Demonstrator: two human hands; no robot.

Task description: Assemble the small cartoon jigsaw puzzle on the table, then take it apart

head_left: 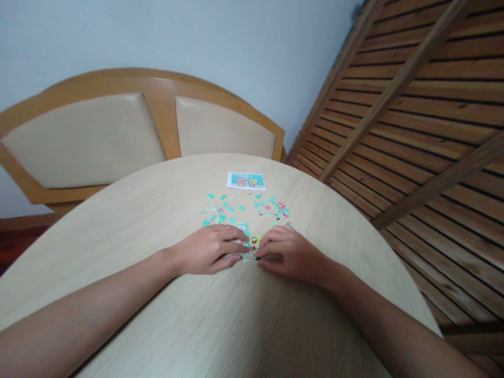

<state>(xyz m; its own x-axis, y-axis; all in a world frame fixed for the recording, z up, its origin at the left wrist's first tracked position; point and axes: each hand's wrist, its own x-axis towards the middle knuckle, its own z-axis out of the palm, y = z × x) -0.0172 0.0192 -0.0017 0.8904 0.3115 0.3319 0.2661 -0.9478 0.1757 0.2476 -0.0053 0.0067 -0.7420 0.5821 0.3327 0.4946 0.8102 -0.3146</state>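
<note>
A partly joined jigsaw puzzle (255, 240) with a yellow cartoon figure lies flat on the table between my hands. My left hand (214, 247) rests over its left side, palm down, fingers stretched out and touching it. At its lower right, my right hand (281, 249) pinches a small puzzle piece (258, 258) with a dark spot, held at the puzzle's edge. My fingers cover parts of the puzzle. Loose turquoise pieces (226, 205) are scattered beyond my left hand, and pink and turquoise pieces (279, 206) beyond my right.
A reference picture card (247, 181) showing a pink and a yellow figure lies past the loose pieces. The round wooden table (157, 210) fills the foreground. Behind it stands a padded bench back (165, 115) against the wall; wooden slats (413, 131) rise at the right.
</note>
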